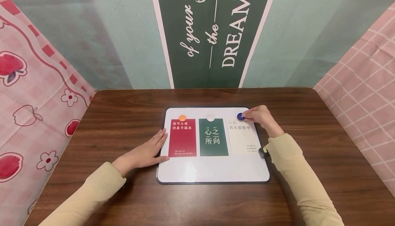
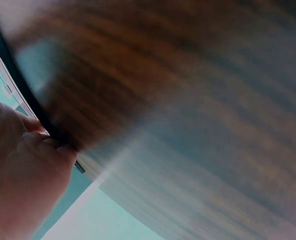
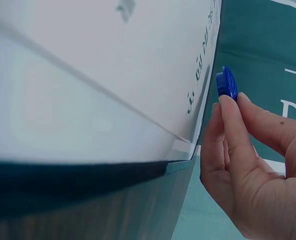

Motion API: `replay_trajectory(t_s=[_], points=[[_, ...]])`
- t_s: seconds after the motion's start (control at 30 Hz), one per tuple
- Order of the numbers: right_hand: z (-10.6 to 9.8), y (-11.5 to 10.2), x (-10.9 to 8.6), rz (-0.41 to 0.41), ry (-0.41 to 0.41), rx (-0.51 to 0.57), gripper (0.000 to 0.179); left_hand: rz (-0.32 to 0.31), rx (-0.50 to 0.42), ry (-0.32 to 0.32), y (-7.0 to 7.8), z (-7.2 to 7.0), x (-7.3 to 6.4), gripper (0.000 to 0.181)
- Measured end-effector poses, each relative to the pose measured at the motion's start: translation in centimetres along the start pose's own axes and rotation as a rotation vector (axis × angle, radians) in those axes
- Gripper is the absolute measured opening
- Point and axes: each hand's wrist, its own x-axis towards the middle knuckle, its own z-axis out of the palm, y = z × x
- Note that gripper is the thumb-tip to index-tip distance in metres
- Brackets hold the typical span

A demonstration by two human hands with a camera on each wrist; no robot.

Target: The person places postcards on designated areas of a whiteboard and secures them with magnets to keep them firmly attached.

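A whiteboard (image 1: 213, 171) with a dark rim lies on the table, bearing three cards in a row: a red card (image 1: 182, 138), a green card (image 1: 213, 147) and a white card (image 1: 242, 140). My right hand (image 1: 261, 115) pinches a round blue magnet (image 3: 226, 82) between thumb and fingertips at the white card's top edge. In the right wrist view the magnet shows edge-on, beside the board. Along the board's left rim rests my left hand (image 1: 149, 150), fingers straight, fingertips and thumb tip on the edge. The left wrist view shows this hand (image 2: 28, 175) against the dark rim.
An orange magnet (image 1: 182, 118) sits at the red card's top, a white magnet (image 1: 210, 118) at the green card's. Wood-grain table (image 1: 123, 116) surrounds the board. Behind hangs a green curtain (image 1: 123, 30) with lettering; pink cloths (image 1: 367, 68) hang at both sides.
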Motion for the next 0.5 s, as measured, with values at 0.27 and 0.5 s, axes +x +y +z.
replay_trajectory(t_s=[0.27, 0.5], points=[[0.21, -0.24, 0.47, 0.0, -0.009, -0.012, 0.035, -0.009, -0.004, -0.009, 0.08, -0.12, 0.15, 0.091], [0.27, -0.29, 0.84, -0.021, -0.021, -0.051, 0.033, -0.012, -0.008, -0.011, 0.17, -0.25, 0.25, 0.091]])
